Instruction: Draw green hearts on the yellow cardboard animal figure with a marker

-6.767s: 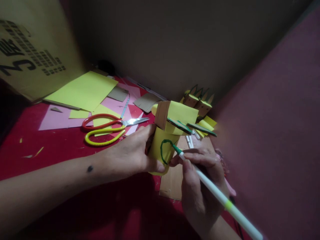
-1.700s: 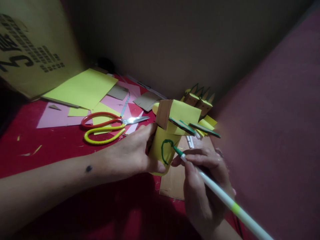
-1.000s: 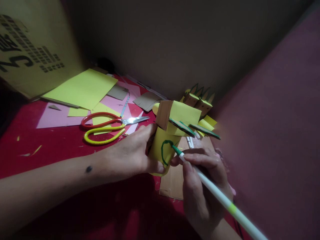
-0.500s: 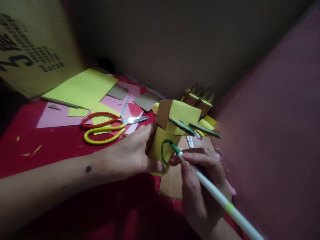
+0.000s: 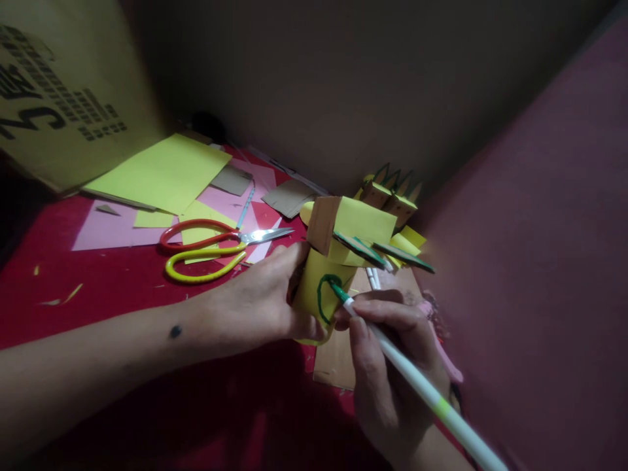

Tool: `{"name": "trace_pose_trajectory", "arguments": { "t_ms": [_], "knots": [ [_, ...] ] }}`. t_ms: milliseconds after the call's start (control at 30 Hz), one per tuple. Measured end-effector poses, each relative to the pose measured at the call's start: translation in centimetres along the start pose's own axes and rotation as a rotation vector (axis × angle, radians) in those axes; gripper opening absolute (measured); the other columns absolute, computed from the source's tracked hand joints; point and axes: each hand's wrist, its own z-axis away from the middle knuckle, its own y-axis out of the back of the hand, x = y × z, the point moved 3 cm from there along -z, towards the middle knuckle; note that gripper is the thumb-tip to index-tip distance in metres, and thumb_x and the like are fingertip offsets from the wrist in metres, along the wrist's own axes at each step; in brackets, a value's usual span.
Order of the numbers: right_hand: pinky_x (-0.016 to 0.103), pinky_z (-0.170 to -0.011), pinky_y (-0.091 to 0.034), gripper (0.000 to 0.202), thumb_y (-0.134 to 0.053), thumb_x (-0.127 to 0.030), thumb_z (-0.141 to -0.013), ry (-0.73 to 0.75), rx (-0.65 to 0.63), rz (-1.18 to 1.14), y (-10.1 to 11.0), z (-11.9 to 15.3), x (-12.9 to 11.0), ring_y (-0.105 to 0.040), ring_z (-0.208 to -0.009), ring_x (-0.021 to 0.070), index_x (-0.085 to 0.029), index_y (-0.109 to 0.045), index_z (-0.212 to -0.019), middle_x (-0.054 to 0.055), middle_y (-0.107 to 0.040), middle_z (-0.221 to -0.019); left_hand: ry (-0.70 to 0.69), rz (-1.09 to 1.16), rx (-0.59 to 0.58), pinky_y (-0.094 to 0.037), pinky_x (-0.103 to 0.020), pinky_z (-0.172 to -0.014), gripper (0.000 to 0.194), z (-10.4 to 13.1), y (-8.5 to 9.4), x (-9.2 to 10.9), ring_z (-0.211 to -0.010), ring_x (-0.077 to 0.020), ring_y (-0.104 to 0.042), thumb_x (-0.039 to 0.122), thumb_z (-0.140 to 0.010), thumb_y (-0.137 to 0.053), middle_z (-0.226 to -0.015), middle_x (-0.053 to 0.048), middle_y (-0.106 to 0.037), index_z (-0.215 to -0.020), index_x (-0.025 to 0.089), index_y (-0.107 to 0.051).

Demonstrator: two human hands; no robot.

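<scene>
My left hand (image 5: 275,297) is closed around the lower part of a yellow paper figure (image 5: 314,278), a rounded body with a boxy cardboard head on top. Green-edged flat cardboard pieces (image 5: 360,250) stick out from the head's right side. In my right hand (image 5: 397,366) is a white marker (image 5: 417,376) with a green tip and a light green band. Its tip touches the front of the yellow body, where a curved green line shows. The fingers behind the figure are hidden.
Scissors (image 5: 210,245) with red and yellow handles lie left of the figure. Behind them are yellow paper (image 5: 161,173), pink paper (image 5: 118,229) and cardboard scraps (image 5: 289,198). A large printed box (image 5: 73,85) stands at left. Small cardboard figures (image 5: 387,199) sit by the wall.
The marker tip and my right hand have shifted slightly left and down against the body. My left hand holds the figure in nearly the same place.
</scene>
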Motion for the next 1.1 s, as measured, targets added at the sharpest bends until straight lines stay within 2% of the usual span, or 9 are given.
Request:
{"name": "trace_pose_trajectory", "arguments": {
  "t_ms": [133,267,433,633,800,933,1033,1100],
  "knots": [
    [0.023,-0.061,-0.061,0.025,-0.062,-0.004,-0.091,0.014,0.005,-0.007,-0.21,-0.13,-0.12,-0.076,-0.079,0.0144,-0.023,-0.066,-0.107,0.001,-0.073,-0.089,0.012,0.01,-0.022,-0.059,-0.036,-0.079,0.063,-0.1,-0.23,0.08,-0.098,-0.0275,-0.072,0.01,-0.07,-0.085,-0.112,-0.005,-0.074,-0.126,0.021,-0.058],
    [0.023,-0.061,-0.06,0.025,-0.061,-0.004,-0.092,0.022,0.018,0.021,0.07,-0.16,-0.18,-0.076,-0.078,0.0138,-0.023,-0.066,-0.108,0.0,-0.072,-0.09,0.008,0.094,-0.051,-0.06,-0.035,-0.08,0.065,-0.27,-0.4,0.12,-0.098,-0.0263,-0.073,0.007,-0.069,-0.082,-0.109,-0.003,-0.075,-0.126,0.021,-0.056],
    [0.021,-0.061,-0.059,0.021,-0.063,-0.005,-0.093,0.007,0.003,0.016,-0.05,-0.14,-0.35,-0.076,-0.078,0.0125,-0.022,-0.065,-0.105,0.0,-0.073,-0.088,0.008,0.037,-0.023,-0.058,-0.032,-0.077,0.057,-0.3,-0.23,0.06,-0.099,-0.0256,-0.072,0.01,-0.07,-0.084,-0.105,-0.001,-0.073,-0.119,0.021,-0.056],
    [0.022,-0.062,-0.06,0.015,-0.061,-0.009,-0.095,0.037,0.096,0.039,-0.15,-0.52,-0.43,-0.074,-0.074,0.0123,-0.022,-0.067,-0.101,-0.001,-0.07,-0.081,0.011,-0.021,-0.01,-0.057,-0.031,-0.072,0.051,-0.22,-0.24,-0.02,-0.093,-0.0248,-0.07,0.016,-0.069,-0.086,-0.099,-0.001,-0.072,-0.111,0.021,-0.058],
    [0.019,-0.062,-0.061,0.019,-0.061,-0.006,-0.093,0.038,0.024,0.01,-0.26,-0.32,-0.41,-0.075,-0.078,0.0113,-0.02,-0.066,-0.104,0.0,-0.072,-0.087,0.008,-0.007,-0.002,-0.058,-0.031,-0.074,0.051,-0.09,-0.15,0.09,-0.096,-0.0264,-0.072,0.017,-0.069,-0.086,-0.101,-0.001,-0.072,-0.111,0.021,-0.058],
    [0.017,-0.063,-0.06,0.016,-0.061,-0.007,-0.094,0.034,0.048,0.015,-0.21,-0.33,-0.51,-0.075,-0.075,0.0096,-0.021,-0.066,-0.102,-0.001,-0.072,-0.085,0.032,-0.087,0.018,-0.058,-0.034,-0.074,0.049,-0.07,-0.04,0.29,-0.094,-0.0272,-0.072,0.019,-0.069,-0.087,-0.1,-0.002,-0.073,-0.109,0.021,-0.059],
    [0.018,-0.064,-0.06,0.017,-0.061,-0.007,-0.094,0.049,0.055,0.032,-0.18,-0.45,-0.5,-0.075,-0.077,0.0097,-0.021,-0.066,-0.102,-0.001,-0.072,-0.086,0.043,-0.035,-0.013,-0.058,-0.034,-0.075,0.045,-0.2,-0.26,0.38,-0.095,-0.0272,-0.072,0.014,-0.069,-0.083,-0.097,-0.001,-0.074,-0.106,0.023,-0.06],
    [0.018,-0.061,-0.059,0.017,-0.061,-0.007,-0.095,0.042,0.03,0.022,-0.23,-0.46,-0.42,-0.074,-0.074,0.0099,-0.021,-0.065,-0.104,-0.001,-0.072,-0.087,0.026,0.031,-0.021,-0.058,-0.033,-0.076,0.049,-0.23,-0.39,0.44,-0.098,-0.0274,-0.072,0.012,-0.068,-0.082,-0.101,-0.001,-0.074,-0.109,0.023,-0.059]
  ]
}}
